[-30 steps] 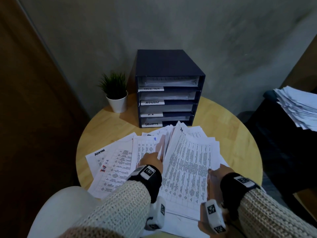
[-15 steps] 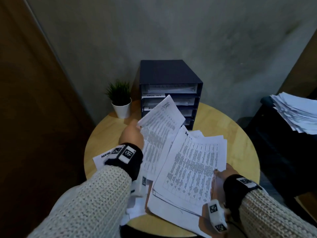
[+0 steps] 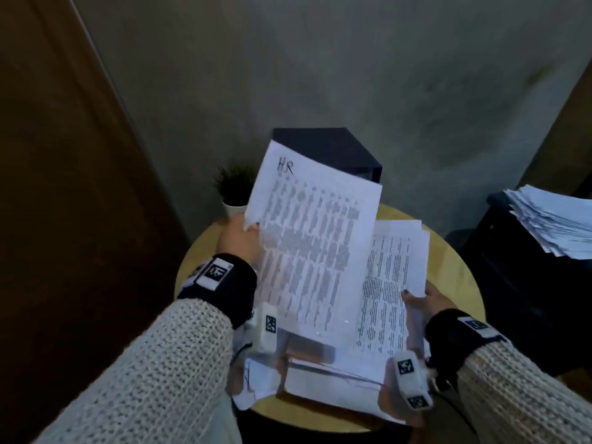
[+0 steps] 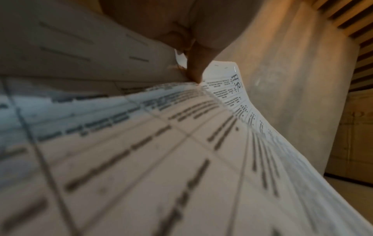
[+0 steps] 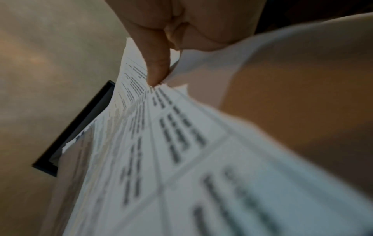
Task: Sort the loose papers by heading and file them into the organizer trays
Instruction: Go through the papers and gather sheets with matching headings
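My left hand [image 3: 243, 233] pinches the left edge of a printed sheet headed "HR" [image 3: 307, 238], lifted and tilted up in front of the dark organizer [image 3: 336, 152], whose trays it hides. In the left wrist view the thumb [image 4: 194, 67] presses on the HR sheet [image 4: 181, 143]. My right hand [image 3: 423, 299] grips the right edge of a stack of printed papers [image 3: 390, 277] held over the round wooden table [image 3: 448, 267]. In the right wrist view a finger [image 5: 157, 63] clamps that stack [image 5: 181, 159]. More loose sheets [image 3: 266, 379] lie under it.
A small potted plant [image 3: 235, 190] stands left of the organizer. A second pile of papers [image 3: 551, 225] rests on dark furniture at the right. A brown door panel fills the left side and a grey wall stands behind the table.
My left hand picked one sheet from the spread papers and raised it upright toward me, so its "HR" heading now shows. The right hand kept hold of its stack.
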A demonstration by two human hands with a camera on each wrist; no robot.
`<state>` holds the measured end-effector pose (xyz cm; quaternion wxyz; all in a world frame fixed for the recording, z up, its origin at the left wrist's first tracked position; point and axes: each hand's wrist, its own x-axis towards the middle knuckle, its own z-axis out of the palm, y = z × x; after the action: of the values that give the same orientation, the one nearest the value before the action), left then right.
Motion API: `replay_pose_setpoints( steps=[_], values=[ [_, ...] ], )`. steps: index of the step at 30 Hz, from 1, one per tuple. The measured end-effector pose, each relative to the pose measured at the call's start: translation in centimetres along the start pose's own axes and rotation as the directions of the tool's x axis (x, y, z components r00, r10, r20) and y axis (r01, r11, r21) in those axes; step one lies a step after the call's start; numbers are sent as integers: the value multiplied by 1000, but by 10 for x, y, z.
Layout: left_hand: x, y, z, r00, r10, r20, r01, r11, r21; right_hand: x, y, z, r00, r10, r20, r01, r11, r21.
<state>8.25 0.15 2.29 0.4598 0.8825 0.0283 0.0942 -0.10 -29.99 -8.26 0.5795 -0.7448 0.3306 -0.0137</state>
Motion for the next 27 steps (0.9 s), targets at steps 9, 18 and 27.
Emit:
replay_pose_setpoints(
  steps=[9,18,27],
  values=[
    [-32,-21,49,943,-198,269,229,970,-87,-16,-18,4,976,-103,190,3,886,464],
    [-36,-24,55,923,-214,319,235,972,-27,-11,-19,12,964,5,267,-131,879,458],
    [-40,-67,53,837,-286,466,366,926,-90,8,9,25,989,-21,149,81,909,-409]
  ],
)
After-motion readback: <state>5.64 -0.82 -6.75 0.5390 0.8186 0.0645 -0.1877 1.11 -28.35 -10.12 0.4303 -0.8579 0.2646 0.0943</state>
